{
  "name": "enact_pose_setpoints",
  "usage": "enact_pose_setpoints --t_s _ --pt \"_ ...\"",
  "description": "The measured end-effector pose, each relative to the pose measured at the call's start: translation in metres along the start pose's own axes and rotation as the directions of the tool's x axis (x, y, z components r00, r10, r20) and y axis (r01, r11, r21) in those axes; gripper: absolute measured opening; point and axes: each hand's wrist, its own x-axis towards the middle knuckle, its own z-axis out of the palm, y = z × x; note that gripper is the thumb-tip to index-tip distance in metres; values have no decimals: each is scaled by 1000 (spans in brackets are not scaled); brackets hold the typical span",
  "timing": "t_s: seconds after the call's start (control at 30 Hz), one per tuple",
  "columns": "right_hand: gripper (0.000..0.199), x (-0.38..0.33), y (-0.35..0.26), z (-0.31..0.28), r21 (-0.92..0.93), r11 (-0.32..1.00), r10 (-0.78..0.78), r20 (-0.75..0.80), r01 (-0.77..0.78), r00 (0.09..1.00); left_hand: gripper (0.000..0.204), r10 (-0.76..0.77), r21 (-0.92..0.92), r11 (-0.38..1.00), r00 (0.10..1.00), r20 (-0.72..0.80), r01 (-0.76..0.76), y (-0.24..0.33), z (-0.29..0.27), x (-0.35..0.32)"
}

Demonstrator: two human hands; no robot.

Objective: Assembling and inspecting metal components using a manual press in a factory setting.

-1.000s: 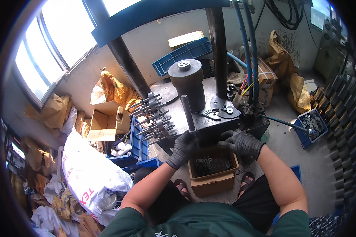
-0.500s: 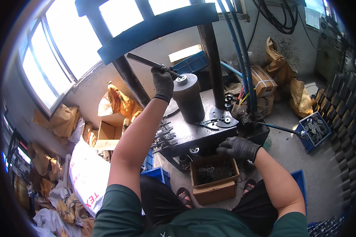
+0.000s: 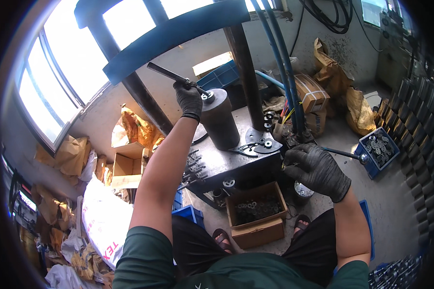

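Observation:
My left hand (image 3: 188, 100), in a dark glove, is closed round a dark metal rod (image 3: 166, 71). The rod slants down to a small ringed metal part (image 3: 208, 95) on top of a grey cylinder (image 3: 220, 123); whether they touch I cannot tell. That cylinder stands upright on the metal press table (image 3: 217, 161). My right hand (image 3: 318, 172), also gloved, is right of the table with its fingers bent and apart, and I see nothing in them. Close beyond it is a lever bar (image 3: 345, 153) with a ball-shaped end. Pliers (image 3: 246, 151) lie on the table beside a curved plate (image 3: 267, 144) carrying small rings.
Press columns (image 3: 246, 72) and a blue crossbeam (image 3: 178, 36) rise around the table. An open cardboard box (image 3: 255, 219) of metal rings and a metal can (image 3: 302, 190) stand below. A blue bin (image 3: 380, 154) of metal parts sits at right, by stacked dark pieces (image 3: 414, 120).
My right hand has moved right and up, from above the cardboard box to beside the lever. My left hand keeps its hold on the rod. The whole view has shifted slightly.

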Motion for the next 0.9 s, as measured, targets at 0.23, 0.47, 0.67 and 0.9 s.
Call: enact_pose_setpoints --t_s 0.23,0.47,0.67,0.9 --pt "35 -42 4 -61 -518 791 -27 -561 -326 827 27 10 74 997 999 -48 -6 7 -1 -9" --pt "37 1 58 -80 -273 805 259 -637 -526 726 27 104 -42 994 993 53 -101 -36 8 19" --pt "91 84 81 -102 -250 893 85 -722 -374 687 25 93 -276 960 981 173 -42 -90 2 47" --pt "64 129 88 -110 -224 823 259 -671 -523 695 40 25 -67 998 943 332 -3 -127 13 65"
